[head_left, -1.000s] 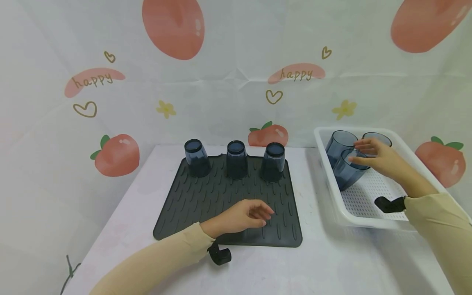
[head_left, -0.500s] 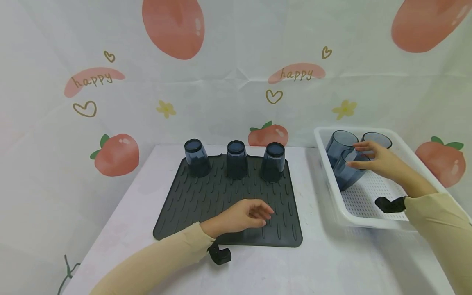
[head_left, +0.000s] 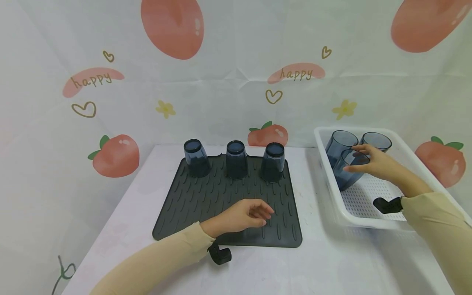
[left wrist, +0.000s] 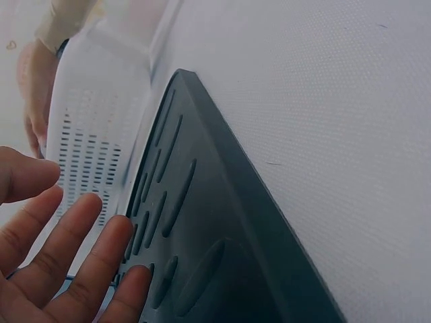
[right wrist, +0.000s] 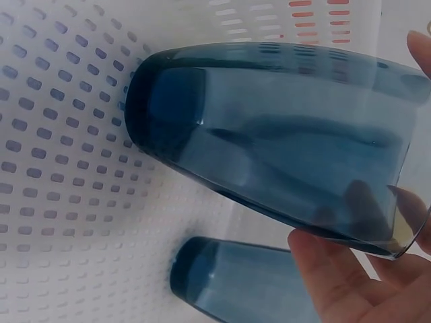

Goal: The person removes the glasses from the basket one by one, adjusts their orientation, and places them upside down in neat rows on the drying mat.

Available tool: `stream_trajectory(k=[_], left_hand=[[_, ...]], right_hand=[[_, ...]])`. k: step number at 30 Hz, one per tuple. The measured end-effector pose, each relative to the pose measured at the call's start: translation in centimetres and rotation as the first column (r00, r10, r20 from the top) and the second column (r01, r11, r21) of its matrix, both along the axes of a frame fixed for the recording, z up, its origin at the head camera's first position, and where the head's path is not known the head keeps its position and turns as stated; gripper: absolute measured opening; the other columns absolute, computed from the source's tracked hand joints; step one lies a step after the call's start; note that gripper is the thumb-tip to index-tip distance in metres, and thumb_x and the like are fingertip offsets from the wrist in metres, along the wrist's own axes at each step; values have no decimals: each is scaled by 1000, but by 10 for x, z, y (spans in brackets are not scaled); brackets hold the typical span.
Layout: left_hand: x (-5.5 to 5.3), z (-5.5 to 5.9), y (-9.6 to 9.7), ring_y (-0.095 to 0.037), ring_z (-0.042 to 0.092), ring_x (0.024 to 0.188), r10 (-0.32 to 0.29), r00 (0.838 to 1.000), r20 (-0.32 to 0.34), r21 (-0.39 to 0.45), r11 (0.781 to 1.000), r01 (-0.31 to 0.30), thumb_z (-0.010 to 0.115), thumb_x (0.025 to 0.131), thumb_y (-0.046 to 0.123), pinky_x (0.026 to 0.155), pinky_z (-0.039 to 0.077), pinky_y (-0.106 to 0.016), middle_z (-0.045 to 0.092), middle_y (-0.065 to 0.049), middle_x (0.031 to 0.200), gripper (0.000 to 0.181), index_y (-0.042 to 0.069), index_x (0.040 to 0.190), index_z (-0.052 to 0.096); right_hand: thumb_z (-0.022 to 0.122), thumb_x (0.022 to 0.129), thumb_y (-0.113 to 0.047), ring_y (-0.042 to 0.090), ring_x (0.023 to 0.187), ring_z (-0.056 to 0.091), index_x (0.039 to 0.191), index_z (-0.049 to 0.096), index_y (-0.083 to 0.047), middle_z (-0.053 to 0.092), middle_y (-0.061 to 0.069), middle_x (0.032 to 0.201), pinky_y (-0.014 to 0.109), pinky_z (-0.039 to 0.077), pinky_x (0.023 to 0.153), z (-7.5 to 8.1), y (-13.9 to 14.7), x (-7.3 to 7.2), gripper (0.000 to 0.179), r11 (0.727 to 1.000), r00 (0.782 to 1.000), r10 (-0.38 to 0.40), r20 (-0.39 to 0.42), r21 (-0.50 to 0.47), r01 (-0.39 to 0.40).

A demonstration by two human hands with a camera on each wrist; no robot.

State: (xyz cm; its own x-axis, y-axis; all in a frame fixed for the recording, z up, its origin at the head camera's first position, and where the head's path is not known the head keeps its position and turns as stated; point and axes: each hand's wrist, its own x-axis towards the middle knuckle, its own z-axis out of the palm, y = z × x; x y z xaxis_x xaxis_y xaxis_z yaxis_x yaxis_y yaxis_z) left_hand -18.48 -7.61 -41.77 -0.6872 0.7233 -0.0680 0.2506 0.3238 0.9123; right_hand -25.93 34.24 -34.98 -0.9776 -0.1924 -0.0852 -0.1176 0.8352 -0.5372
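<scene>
My right hand (head_left: pixel 381 164) is at the front blue drinking glass (right wrist: pixel 269 145), which leans inside the white basket (head_left: pixel 344 211). Near the rim, its thumb lies on one side and the fingers (right wrist: pixel 330 269) press the other. Behind stand two more blue glasses, a left one (head_left: pixel 337 143) and a right one (head_left: pixel 380 141). Over the front part of the dark drying mat (head_left: pixel 206 200) hovers my left hand (head_left: pixel 239 215), fingers loosely bent and holding nothing. In the left wrist view its fingertips are apart, beside the mat's ridges.
Three upside-down blue glasses stand in a row along the mat's back edge: a left one (head_left: pixel 197 157), a middle one (head_left: pixel 237 159) and a right one (head_left: pixel 273 162). The white table (head_left: pixel 313 262) runs beneath. A printed cloth hangs behind.
My right hand has lowered slightly and its fingers have closed onto the front glass's rim area. The left hand and the glasses on the mat have stayed put.
</scene>
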Motion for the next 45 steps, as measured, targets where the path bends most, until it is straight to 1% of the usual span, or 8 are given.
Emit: stream_trajectory(k=[8, 15, 23, 31, 33, 36, 39, 45], left_hand=[[0, 1, 0, -6, 64, 97, 0, 1000, 11, -2, 1000, 0, 63, 93, 4, 84, 52, -19, 66, -13, 115, 29, 4, 122, 62], [0, 1, 1, -5, 64, 98, -3, 1000, 6, -7, 1000, 3, 63, 93, 5, 84, 52, -19, 67, -12, 114, 29, 4, 122, 62], [-2, -3, 0, -5, 63, 99, -12, 1000, -15, -1, 1000, 12, 63, 93, 6, 86, 51, -19, 67, -12, 114, 28, 5, 121, 62], [-2, -5, 0, -5, 64, 98, -11, 1000, -4, 6, 1000, 11, 63, 93, 5, 85, 52, -19, 67, -11, 114, 28, 5, 121, 62], [-2, -5, 0, -5, 64, 97, -11, 1000, 1, 6, 1000, 11, 63, 93, 5, 84, 52, -19, 67, -11, 113, 28, 5, 121, 62], [-1, -4, -1, -5, 64, 97, -5, 1000, 6, 6, 1000, 5, 63, 93, 5, 84, 52, -20, 67, -11, 113, 28, 6, 121, 62], [-1, -3, -1, -5, 64, 97, 1, 1000, 7, 2, 1000, -1, 63, 93, 5, 84, 52, -19, 67, -11, 113, 28, 6, 121, 62], [-1, 0, -2, -5, 64, 98, 9, 1000, 1, -9, 1000, -9, 64, 93, 6, 84, 52, -20, 67, -7, 113, 28, 7, 121, 63]], right_hand=[[74, 84, -40, 57, 128, 30, 147, 22, 6, 34, 37, 141, 69, 35, 95, -4, 2, -5, 93, 1000, 1000, 2, 14, -9, -2], [74, 84, -38, 57, 127, 31, 146, 19, 6, 33, 37, 139, 69, 35, 96, -4, 1, -4, 94, 999, 999, 10, 46, -40, -9], [73, 85, -38, 57, 124, 40, 147, 15, 5, 31, 38, 141, 68, 39, 95, -3, -3, -1, 95, 999, 998, 12, 69, -51, -9], [72, 86, -40, 57, 127, 34, 147, 14, 4, 30, 37, 142, 70, 35, 96, -3, -2, -1, 95, 999, 997, 7, 82, -44, -4], [72, 85, -41, 57, 127, 34, 147, 14, 4, 31, 37, 142, 69, 35, 96, -3, -3, -1, 96, 999, 996, 3, 87, -36, 0], [74, 84, -42, 56, 125, 38, 147, 16, 5, 32, 38, 141, 67, 38, 96, 0, -5, 1, 97, 1000, 997, -3, 80, -22, 5], [76, 82, -43, 55, 122, 43, 145, 20, 7, 34, 39, 140, 65, 40, 95, 4, -8, 5, 98, 1000, 998, -10, 56, 2, 10], [79, 77, -45, 58, 122, 38, 142, 29, 6, 35, 42, 137, 67, 36, 96, 10, -10, 12, 96, 996, 1000, -24, 8, 81, 23]])
